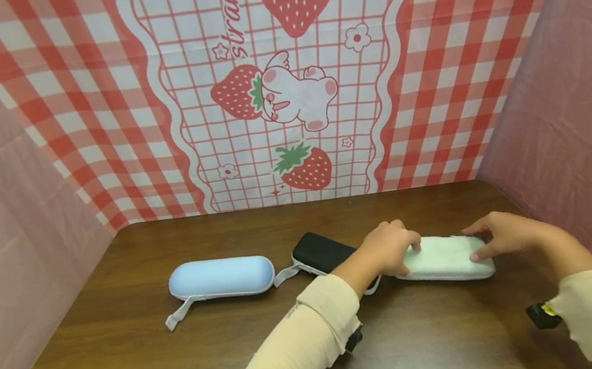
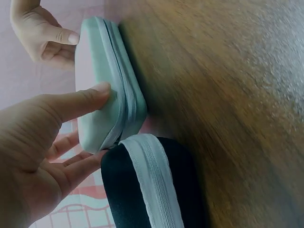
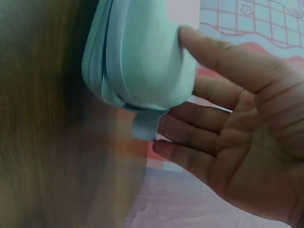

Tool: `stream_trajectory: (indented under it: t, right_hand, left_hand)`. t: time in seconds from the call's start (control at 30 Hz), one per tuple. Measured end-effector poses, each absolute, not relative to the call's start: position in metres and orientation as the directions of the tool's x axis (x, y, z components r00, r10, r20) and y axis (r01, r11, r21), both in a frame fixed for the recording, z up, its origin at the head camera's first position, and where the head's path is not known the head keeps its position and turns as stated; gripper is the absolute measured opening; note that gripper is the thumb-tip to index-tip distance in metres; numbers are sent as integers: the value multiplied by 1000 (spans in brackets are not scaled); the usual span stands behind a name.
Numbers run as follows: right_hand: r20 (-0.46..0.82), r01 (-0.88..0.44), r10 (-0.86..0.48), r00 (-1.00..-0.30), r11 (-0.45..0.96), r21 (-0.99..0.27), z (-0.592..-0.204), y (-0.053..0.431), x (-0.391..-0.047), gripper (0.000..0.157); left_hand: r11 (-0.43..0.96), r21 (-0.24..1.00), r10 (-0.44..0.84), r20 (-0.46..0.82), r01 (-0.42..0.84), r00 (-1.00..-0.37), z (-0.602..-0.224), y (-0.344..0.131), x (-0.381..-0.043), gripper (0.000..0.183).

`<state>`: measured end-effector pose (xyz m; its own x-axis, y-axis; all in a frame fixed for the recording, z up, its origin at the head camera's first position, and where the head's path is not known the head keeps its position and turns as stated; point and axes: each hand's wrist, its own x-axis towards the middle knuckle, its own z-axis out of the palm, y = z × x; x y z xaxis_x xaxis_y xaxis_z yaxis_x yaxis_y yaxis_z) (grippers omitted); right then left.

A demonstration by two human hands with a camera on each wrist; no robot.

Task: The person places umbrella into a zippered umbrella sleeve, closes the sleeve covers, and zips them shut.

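A mint green zippered glasses case (image 1: pixel 440 258) lies on the right side of the table between both hands. My left hand (image 1: pixel 387 248) holds its left end. In the left wrist view the thumb (image 2: pixel 88 100) presses the front side above the zipper, with the fingers behind. At the other end my right hand (image 1: pixel 505 235) grips the case, thumb on top and fingers round the back, near a short grey strap tab (image 3: pixel 146 126). A black zippered case (image 1: pixel 320 252) with a grey strap sits just left of the green one, partly hidden by my left wrist.
A light blue zippered case (image 1: pixel 221 277) with a grey strap (image 1: pixel 180 313) lies farther left on the brown wooden table (image 1: pixel 146 366). Behind the table hangs a red checked cloth (image 1: pixel 293 166) with strawberries. Pink cloth walls (image 1: pixel 575 129) close in both sides.
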<state>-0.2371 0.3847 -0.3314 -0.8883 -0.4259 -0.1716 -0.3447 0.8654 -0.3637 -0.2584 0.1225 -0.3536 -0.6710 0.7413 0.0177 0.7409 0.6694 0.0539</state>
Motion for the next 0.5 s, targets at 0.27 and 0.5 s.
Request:
stream_trajectory:
  t: [0.27, 0.5]
  right_hand:
    - [-204, -315, -432, -879, 845, -432, -337, 385, -242, 64]
    - [-184, -276, -438, -880, 786, -553, -344, 387, -242, 64]
  left_hand:
    - [657, -37, 754, 64, 753, -654, -356, 121, -256, 43]
    - [653, -66, 757, 110, 755, -645, -360, 118, -258, 34]
